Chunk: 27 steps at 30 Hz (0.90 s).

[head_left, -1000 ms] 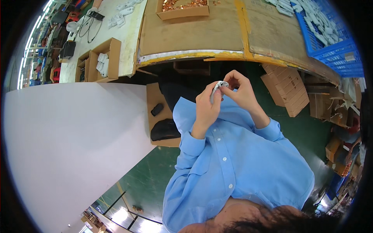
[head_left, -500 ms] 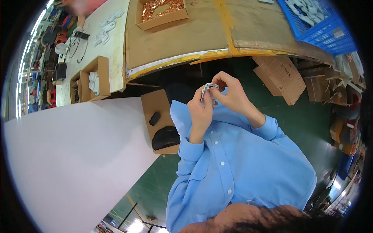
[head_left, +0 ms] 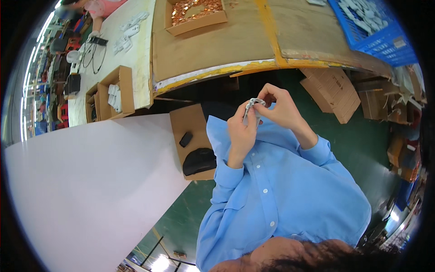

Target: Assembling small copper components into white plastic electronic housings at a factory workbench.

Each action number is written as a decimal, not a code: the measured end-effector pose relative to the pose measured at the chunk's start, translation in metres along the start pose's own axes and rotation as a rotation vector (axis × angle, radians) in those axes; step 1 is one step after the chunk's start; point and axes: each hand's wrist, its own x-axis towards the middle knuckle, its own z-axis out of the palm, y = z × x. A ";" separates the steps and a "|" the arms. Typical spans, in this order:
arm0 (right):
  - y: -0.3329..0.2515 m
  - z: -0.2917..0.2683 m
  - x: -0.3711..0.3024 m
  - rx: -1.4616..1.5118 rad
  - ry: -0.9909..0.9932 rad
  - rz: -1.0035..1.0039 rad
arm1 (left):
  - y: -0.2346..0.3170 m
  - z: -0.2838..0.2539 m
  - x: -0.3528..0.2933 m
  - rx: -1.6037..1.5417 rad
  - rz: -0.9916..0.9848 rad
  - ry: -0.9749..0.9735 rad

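Note:
Between my two hands, in front of my blue shirt and near the bench edge, is a small pale grey-white plastic part with an open, ribbed top. My left hand pinches it from the left side, thumb against its face. My right hand is closed at its upper right edge, fingers curled and thumb tip on the part. Whatever else the right fingers may hold is hidden behind them.
The bench ahead bears a cardboard box of copper-coloured pieces and a blue crate of white parts. A white board lies left, beside cardboard with a black pouch. Another person's arm is far left.
The whole view has shifted a little, so everything sits slightly further right. Both hands keep their hold on the plastic part, with hardly any change in the fingers.

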 end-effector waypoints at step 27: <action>0.013 0.019 0.047 -0.077 -0.145 0.026 | -0.023 -0.028 0.036 -0.017 -0.032 0.012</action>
